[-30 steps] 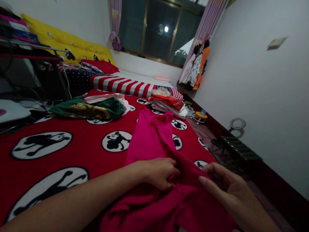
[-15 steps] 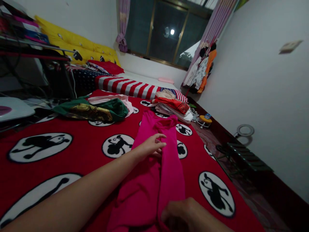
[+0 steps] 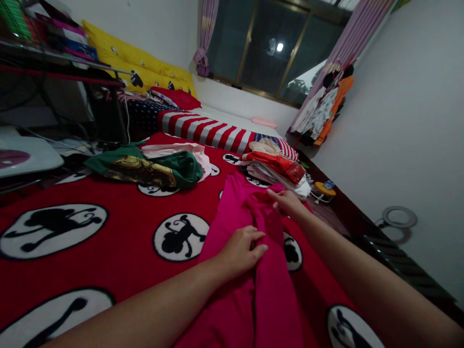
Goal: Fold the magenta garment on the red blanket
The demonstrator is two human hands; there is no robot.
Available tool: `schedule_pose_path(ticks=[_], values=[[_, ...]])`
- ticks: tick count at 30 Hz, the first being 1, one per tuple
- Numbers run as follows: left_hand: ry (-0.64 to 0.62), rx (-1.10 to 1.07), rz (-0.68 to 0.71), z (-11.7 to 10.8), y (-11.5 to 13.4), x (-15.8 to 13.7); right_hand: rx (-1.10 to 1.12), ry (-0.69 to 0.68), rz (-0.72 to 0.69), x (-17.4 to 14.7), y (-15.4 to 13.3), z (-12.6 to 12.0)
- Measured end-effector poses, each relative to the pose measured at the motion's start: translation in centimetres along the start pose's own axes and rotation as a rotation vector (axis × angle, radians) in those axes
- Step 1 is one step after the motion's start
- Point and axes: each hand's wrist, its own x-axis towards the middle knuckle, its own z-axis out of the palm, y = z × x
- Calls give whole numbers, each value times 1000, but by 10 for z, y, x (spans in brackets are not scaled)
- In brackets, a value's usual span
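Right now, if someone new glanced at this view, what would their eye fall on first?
Probably the bright pink garment stretched down the middle foreground, with the left hand at its middle and the right hand near its far end. Next, the red cover beneath it, with its bold black-and-white oval prints. At the upper left, the long yellow cushion also stands out against the pale wall.

Bare hands (image 3: 241, 253); slim, bare forearms (image 3: 154, 307)
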Motion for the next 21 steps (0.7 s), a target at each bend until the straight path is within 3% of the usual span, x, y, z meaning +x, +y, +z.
schedule_pose_path(ticks=[5,9,12,14,16,21], values=[[-12,-26,5,2,0,-2,-12,-29,-105,28,-25,21],[-12,-62,29,4,-2,-3,-14,-225,-271,41,-43,24],[-17,-59,40,4,-1,-4,-101,-70,-368,52,-42,13],[-22,-47,44,3,0,-4,-165,20,-359,57,-38,6],[-26,-40,41,3,0,-3,-226,-28,-343,58,-36,6],[-33,-49,32,3,0,-3,-388,-66,-289,40,-39,37]])
